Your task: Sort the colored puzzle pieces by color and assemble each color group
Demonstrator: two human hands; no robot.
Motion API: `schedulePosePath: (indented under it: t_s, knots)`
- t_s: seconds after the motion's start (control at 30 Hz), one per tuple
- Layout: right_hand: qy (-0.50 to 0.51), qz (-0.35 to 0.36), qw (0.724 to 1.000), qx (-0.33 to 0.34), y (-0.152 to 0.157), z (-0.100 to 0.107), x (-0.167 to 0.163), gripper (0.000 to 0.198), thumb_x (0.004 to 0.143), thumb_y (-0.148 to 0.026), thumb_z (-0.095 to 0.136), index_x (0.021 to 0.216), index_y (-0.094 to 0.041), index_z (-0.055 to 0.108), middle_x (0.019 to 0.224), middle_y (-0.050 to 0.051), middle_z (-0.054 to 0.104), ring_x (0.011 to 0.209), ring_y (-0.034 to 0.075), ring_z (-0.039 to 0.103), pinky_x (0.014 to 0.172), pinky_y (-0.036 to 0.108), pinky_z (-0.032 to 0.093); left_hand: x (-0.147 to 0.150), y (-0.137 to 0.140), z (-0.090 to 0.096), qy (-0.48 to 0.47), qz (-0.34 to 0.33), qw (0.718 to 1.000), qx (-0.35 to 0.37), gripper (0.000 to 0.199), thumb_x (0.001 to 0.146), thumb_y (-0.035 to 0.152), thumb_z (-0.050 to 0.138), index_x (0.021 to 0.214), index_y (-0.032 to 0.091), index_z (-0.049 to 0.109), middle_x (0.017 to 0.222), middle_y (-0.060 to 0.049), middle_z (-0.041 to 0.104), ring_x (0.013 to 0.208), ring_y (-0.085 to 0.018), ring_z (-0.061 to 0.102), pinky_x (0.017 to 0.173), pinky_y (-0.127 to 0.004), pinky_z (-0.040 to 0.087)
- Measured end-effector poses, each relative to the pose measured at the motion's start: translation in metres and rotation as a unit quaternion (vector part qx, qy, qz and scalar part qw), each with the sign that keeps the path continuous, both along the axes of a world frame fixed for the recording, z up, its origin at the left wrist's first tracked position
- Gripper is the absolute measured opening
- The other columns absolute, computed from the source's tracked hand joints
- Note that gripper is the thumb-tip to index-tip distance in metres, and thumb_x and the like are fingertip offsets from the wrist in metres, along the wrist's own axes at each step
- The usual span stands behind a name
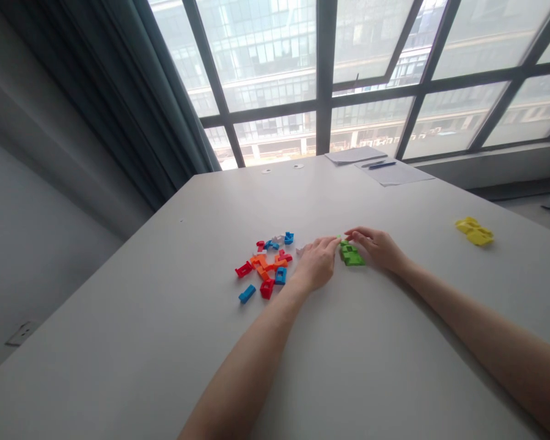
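Observation:
Several green plastic blocks (352, 254) lie together in a small group on the white table, between my two hands. My left hand (317, 263) reaches in from the left, its fingers drawn together at a green block (338, 236) by the far end of the group; the fingers partly hide that block. My right hand (376, 248) rests at the right side of the green group, fingers stretched out and loosely bent, tips near the far end. Nothing shows held in it. Partly behind my left hand is a whitish block (300, 250).
Left of my hands, red, orange, blue and white blocks lie scattered, among them a blue block (247, 294) and a red block (266, 288). Yellow blocks (475, 231) sit far right. Papers (396, 174) with a pen (382, 165) lie at the back of the table (165, 318).

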State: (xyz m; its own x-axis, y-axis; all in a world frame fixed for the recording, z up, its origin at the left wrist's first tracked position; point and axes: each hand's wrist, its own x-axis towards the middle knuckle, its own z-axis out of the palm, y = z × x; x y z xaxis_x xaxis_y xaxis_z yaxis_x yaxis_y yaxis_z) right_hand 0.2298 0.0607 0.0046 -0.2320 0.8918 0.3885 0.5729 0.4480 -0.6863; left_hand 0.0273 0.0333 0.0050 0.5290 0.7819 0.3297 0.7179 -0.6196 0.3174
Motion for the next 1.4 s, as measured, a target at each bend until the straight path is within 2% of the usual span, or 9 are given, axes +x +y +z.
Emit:
schedulePosePath:
  t_s: [0.13,0.3,0.53,0.67,0.87,1.17,1.4]
  knots:
    - [0.013,0.006,1.000,-0.019,-0.001,0.001,0.000,0.033,0.091,-0.043,0.047,0.101,-0.021,0.069,0.088,0.004,0.077,0.083,0.022,0.071,0.079,0.036,0.054,0.000,0.000,-0.001,-0.010,0.010,1.000,0.018,0.039,0.092,0.010,0.039,0.128,0.020,0.052,0.124,-0.009,0.061,0.120,-0.024,0.053,0.103,-0.042,0.045]
    - [0.019,-0.001,0.999,-0.026,-0.002,0.000,0.000,0.029,0.087,-0.040,0.052,0.102,-0.021,0.068,0.090,0.005,0.076,0.082,0.023,0.071,0.076,0.036,0.054,0.000,-0.001,0.000,-0.025,0.003,1.000,0.008,0.041,0.091,0.009,0.041,0.130,0.020,0.048,0.134,-0.011,0.056,0.126,-0.026,0.050,0.104,-0.046,0.043]
    - [-0.007,-0.028,0.998,0.060,-0.008,0.004,-0.002,0.024,0.089,-0.034,0.050,0.100,-0.021,0.067,0.083,0.003,0.075,0.077,0.021,0.069,0.078,0.036,0.051,0.000,0.001,-0.003,-0.043,0.019,0.999,0.000,0.040,0.087,0.007,0.045,0.126,0.019,0.041,0.122,-0.012,0.064,0.119,-0.023,0.058,0.102,-0.043,0.044]
    - [-0.036,-0.022,0.997,0.071,-0.011,0.008,-0.004,0.025,0.093,-0.036,0.047,0.100,-0.023,0.067,0.081,0.001,0.076,0.072,0.019,0.069,0.083,0.035,0.048,0.000,0.001,-0.003,-0.069,0.011,0.998,0.007,0.040,0.084,0.002,0.045,0.119,0.022,0.041,0.115,-0.008,0.069,0.109,-0.021,0.064,0.105,-0.044,0.040]
    - [-0.041,-0.027,0.998,0.040,-0.012,0.010,-0.003,0.037,0.096,-0.047,0.039,0.103,-0.023,0.067,0.085,0.002,0.077,0.073,0.020,0.069,0.073,0.032,0.049,0.000,-0.004,0.003,-0.100,0.024,0.995,0.012,0.034,0.083,0.004,0.048,0.112,0.022,0.043,0.107,-0.007,0.074,0.101,-0.020,0.067,0.107,-0.046,0.036]
    - [-0.006,-0.002,1.000,-0.008,-0.012,0.007,-0.001,0.046,0.094,-0.057,0.039,0.108,-0.022,0.065,0.087,0.004,0.076,0.083,0.022,0.070,0.077,0.032,0.050,0.000,-0.007,0.010,-0.096,0.045,0.994,-0.004,0.037,0.084,0.008,0.049,0.119,0.018,0.045,0.099,-0.005,0.076,0.102,-0.016,0.068,0.111,-0.040,0.032]
    - [0.012,0.022,0.999,-0.031,-0.011,0.006,0.000,0.050,0.091,-0.062,0.041,0.112,-0.022,0.063,0.091,0.006,0.076,0.087,0.023,0.070,0.079,0.034,0.051,0.000,-0.007,0.009,-0.104,0.042,0.994,0.007,0.038,0.084,0.008,0.048,0.120,0.019,0.045,0.094,-0.002,0.076,0.097,-0.016,0.068,0.110,-0.042,0.031]
